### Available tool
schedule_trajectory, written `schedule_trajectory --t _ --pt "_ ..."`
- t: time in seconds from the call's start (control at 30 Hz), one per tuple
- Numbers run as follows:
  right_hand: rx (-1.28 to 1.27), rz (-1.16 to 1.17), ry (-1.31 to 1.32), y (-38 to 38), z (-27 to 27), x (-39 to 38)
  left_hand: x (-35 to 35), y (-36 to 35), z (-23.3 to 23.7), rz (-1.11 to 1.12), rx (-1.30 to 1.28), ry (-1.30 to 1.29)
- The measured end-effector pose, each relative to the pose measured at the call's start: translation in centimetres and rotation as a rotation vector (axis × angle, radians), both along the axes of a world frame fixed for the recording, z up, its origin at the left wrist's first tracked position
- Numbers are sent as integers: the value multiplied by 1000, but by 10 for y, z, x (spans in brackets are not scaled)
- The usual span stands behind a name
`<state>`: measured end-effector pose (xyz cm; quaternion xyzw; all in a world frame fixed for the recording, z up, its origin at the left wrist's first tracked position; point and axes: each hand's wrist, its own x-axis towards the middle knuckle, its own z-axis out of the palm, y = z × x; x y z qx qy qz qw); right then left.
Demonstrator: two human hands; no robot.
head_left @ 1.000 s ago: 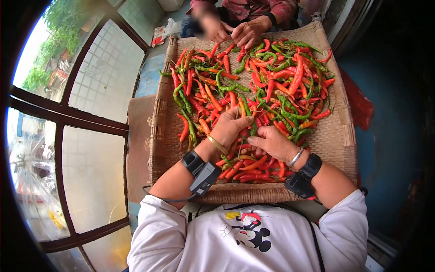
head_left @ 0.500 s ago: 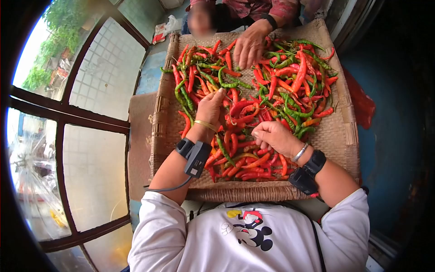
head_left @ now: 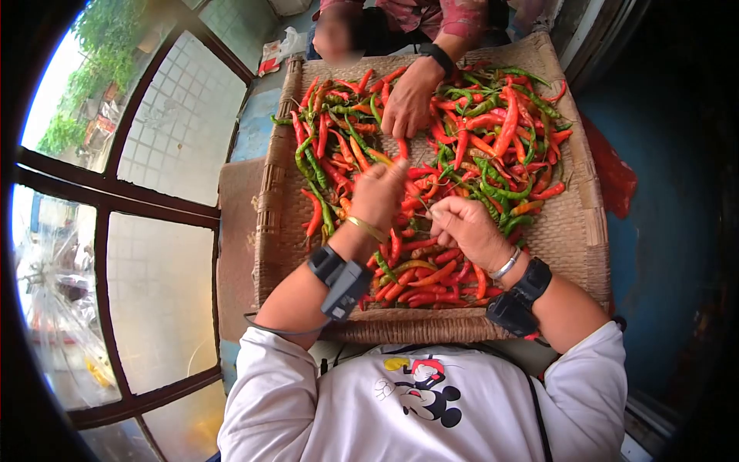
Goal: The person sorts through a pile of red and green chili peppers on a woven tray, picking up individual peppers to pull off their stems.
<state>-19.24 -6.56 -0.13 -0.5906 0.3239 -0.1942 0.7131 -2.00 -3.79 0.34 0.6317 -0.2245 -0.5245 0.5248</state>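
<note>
Red, green and orange chili peppers [head_left: 512,127] lie over a woven tray [head_left: 570,223]. My left hand [head_left: 377,196] is closed above the middle of the peppers, slightly blurred; what its fingers hold, if anything, I cannot make out. To its right, my right hand [head_left: 467,229] has thumb and finger pinched on a thin stem, which runs toward my left hand. Below both hands lies a pile of mostly red peppers [head_left: 439,277].
Across the tray sits another person in a red patterned top; that person's hand [head_left: 409,104] reaches down into the peppers, close to my left hand. Windows [head_left: 162,289] stand at the left. A red bag [head_left: 612,169] hangs beyond the tray's right edge.
My left hand has moved right, closer to my right hand. A stem now shows at my right fingertips. The other person's hand has moved down and left into the peppers.
</note>
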Motion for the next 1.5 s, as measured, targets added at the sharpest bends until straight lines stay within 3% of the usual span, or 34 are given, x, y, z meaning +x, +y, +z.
schedule_trajectory --t 0.13,0.33,0.4,0.53,0.67,0.73,0.77,0.83,0.93,1.03,1.07,1.13,1.2,1.27,1.33,1.37,1.4,1.47,1.5 --pt "43 -59 -7 -2 1 -2 39 -16 -8 288 -142 215" --pt "35 50 71 -2 -2 -2 41 -8 -21 369 -36 254" --pt "17 90 124 1 1 0 31 -4 -16 259 -154 433" --pt "29 183 54 9 -1 5 0 3 -5 234 -225 550" --pt "1 214 58 13 -13 6 -13 10 -10 199 -198 686" --pt "-206 86 25 15 -16 8 -14 11 -12 189 -201 690" --pt "-206 86 25 12 -13 7 -13 11 -15 147 -196 732" --pt "-187 295 238 5 -2 4 -15 11 -13 105 -192 774" --pt "20 203 92 10 -2 5 -18 10 -5 14 -172 685" --pt "23 115 104 7 0 4 -11 18 -8 -400 -55 522" --pt "22 115 104 6 -1 3 -7 18 -10 -400 -56 522" --pt "83 63 79 3 -6 0 -1 14 -9 -460 -77 141" --pt "98 61 90 4 -8 0 14 5 -2 -353 -40 29" --pt "60 62 112 2 -6 0 45 -9 -29 -87 -232 174" --pt "60 83 128 1 -5 0 47 -11 -6 85 -179 -155" --pt "57 83 125 1 -5 0 60 -13 -24 36 -230 -450" --pt "55 82 123 1 -6 0 68 -8 -19 35 -231 -451" --pt "59 81 122 1 -6 0 76 4 -2 -625 99 -1397" --pt "64 81 121 1 -7 0 68 10 1 -715 145 -1455"
